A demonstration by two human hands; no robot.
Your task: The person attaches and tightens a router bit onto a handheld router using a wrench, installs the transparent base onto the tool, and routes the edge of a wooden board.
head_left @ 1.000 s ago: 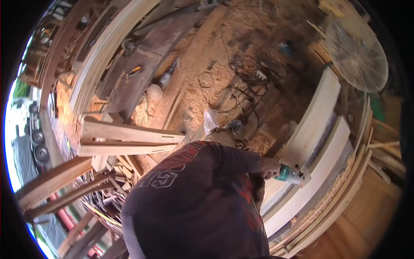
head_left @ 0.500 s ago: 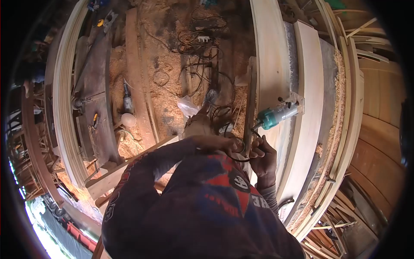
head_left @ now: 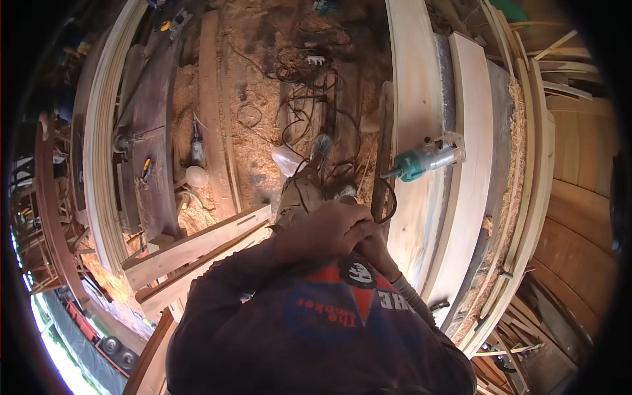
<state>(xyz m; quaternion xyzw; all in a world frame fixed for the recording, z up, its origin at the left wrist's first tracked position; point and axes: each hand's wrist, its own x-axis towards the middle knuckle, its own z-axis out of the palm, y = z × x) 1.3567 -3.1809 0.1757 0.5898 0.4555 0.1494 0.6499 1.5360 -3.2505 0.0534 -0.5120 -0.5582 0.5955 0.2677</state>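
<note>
My left hand [head_left: 345, 227] and my right hand [head_left: 374, 245] are together in front of my chest. The fingers of both are closed, the left partly covering the right. A black power cord [head_left: 394, 201] curves from the back of a green and silver trim router [head_left: 424, 163] down to my hands, where my fingers hide it. The router lies on its side across pale planks, its clear base toward the right. Just left of the router's cord end runs a dark narrow board [head_left: 383, 145].
Long pale planks [head_left: 471, 131] lie lengthwise on the right. Tangled cords and a white power strip [head_left: 316, 60] lie on the sawdust-covered floor ahead. A slotted wooden piece [head_left: 197, 247] is at my left. Beyond it lie a dark tool [head_left: 197, 148] and a round pale object [head_left: 196, 176].
My hands have come together and up toward my chest, the left now over the right. The cord loop that showed between them is now mostly hidden. The router stays in place.
</note>
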